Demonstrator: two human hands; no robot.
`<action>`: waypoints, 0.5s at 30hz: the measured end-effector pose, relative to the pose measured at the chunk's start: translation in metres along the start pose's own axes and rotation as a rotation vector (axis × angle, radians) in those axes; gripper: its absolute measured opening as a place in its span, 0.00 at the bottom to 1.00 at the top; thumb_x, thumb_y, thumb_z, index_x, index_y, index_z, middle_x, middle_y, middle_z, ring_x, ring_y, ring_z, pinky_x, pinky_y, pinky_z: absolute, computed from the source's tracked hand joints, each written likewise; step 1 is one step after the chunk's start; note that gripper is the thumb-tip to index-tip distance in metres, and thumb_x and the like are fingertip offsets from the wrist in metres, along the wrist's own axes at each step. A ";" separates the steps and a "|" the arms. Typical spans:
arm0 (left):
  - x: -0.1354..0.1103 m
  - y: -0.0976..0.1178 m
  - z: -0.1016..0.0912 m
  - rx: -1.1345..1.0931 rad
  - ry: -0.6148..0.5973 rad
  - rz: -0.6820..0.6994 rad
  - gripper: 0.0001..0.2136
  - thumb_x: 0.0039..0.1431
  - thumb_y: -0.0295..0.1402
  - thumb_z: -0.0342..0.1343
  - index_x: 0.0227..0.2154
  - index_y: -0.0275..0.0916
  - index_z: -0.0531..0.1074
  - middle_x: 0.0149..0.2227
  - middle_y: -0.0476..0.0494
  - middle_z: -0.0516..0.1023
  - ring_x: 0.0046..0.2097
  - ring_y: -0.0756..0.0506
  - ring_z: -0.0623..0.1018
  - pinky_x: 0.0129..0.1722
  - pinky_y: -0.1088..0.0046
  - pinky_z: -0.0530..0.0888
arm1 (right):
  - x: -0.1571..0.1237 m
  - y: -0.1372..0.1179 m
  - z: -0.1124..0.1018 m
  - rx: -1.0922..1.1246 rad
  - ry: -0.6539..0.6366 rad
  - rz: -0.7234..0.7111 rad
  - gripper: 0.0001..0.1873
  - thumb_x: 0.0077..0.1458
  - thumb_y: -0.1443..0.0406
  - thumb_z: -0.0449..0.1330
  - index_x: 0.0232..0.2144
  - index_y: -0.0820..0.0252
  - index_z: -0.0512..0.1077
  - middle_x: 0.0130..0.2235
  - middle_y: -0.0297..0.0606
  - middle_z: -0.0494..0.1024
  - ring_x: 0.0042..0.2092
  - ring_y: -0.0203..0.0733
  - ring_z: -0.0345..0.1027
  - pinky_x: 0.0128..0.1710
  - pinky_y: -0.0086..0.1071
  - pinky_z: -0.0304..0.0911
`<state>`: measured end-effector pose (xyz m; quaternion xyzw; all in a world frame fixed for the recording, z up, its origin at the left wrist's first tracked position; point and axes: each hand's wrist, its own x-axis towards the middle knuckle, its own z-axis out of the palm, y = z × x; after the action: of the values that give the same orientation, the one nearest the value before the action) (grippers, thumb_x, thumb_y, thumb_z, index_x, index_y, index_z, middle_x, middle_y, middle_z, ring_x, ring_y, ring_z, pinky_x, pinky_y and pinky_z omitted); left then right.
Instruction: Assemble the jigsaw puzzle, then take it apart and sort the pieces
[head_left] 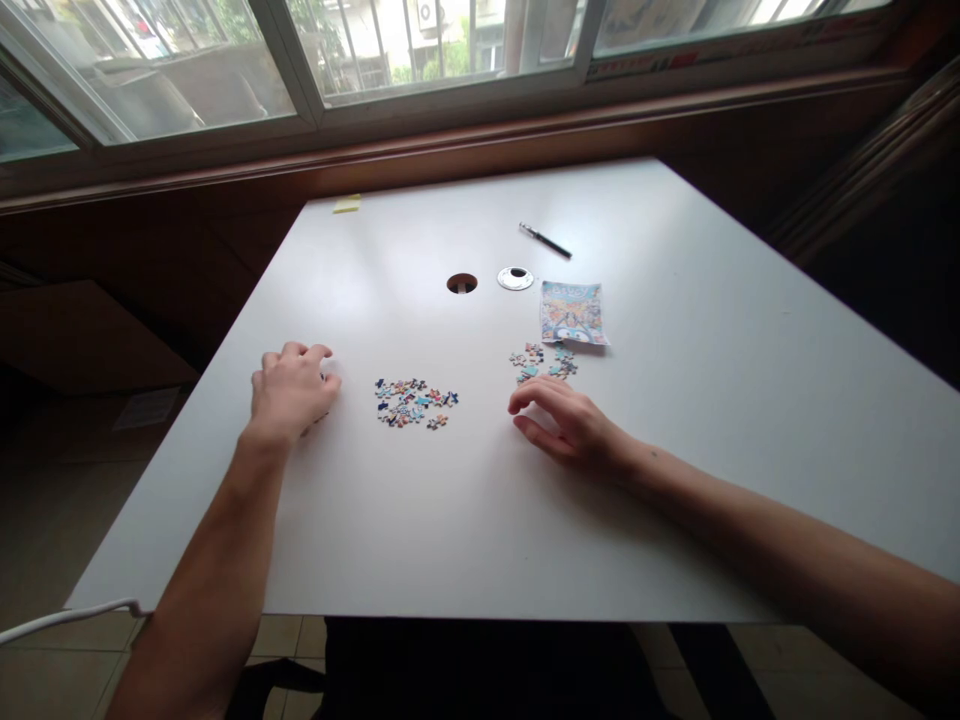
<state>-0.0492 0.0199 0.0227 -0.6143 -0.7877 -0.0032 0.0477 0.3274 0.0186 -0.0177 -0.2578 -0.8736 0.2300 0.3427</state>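
Note:
My left hand (291,390) rests knuckles-up on the white table (675,430), fingers curled under; what lies beneath them is hidden. A loose heap of small coloured puzzle pieces (414,402) lies just right of it. My right hand (564,420) lies on the table with fingers slightly bent and apart, holding nothing. Just beyond its fingertips sits a second small cluster of puzzle pieces (541,362). Behind that cluster lies a colourful printed picture card (572,312).
A black pen (545,240) lies farther back. A round cable hole (462,283) and its silver cap (515,278) sit mid-table. A yellow sticky note (346,204) is at the far left corner. A window runs behind; a white cable (67,616) hangs at the near left edge.

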 end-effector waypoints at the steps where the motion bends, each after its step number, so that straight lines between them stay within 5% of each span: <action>1: 0.001 -0.005 -0.002 0.018 -0.066 -0.048 0.19 0.59 0.37 0.51 0.53 0.45 0.72 0.55 0.34 0.71 0.54 0.27 0.70 0.47 0.50 0.71 | 0.000 0.000 0.000 0.000 0.000 0.001 0.07 0.60 0.70 0.56 0.41 0.56 0.67 0.38 0.40 0.75 0.40 0.45 0.68 0.44 0.42 0.65; 4: 0.004 -0.015 -0.001 0.036 -0.162 -0.103 0.19 0.58 0.39 0.51 0.52 0.45 0.72 0.53 0.34 0.72 0.51 0.29 0.73 0.44 0.53 0.73 | -0.001 0.000 0.000 -0.005 -0.003 0.009 0.07 0.60 0.70 0.56 0.41 0.56 0.67 0.38 0.40 0.75 0.40 0.45 0.68 0.44 0.42 0.65; 15: 0.011 -0.026 0.002 -0.045 -0.033 -0.038 0.14 0.60 0.41 0.50 0.35 0.41 0.79 0.38 0.36 0.81 0.41 0.36 0.79 0.41 0.62 0.74 | 0.001 -0.002 -0.001 -0.021 0.002 0.007 0.06 0.60 0.70 0.56 0.40 0.56 0.67 0.37 0.40 0.76 0.39 0.44 0.69 0.43 0.40 0.65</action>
<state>-0.0772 0.0240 0.0229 -0.6002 -0.7995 -0.0115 0.0208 0.3273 0.0176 -0.0151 -0.2646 -0.8748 0.2216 0.3401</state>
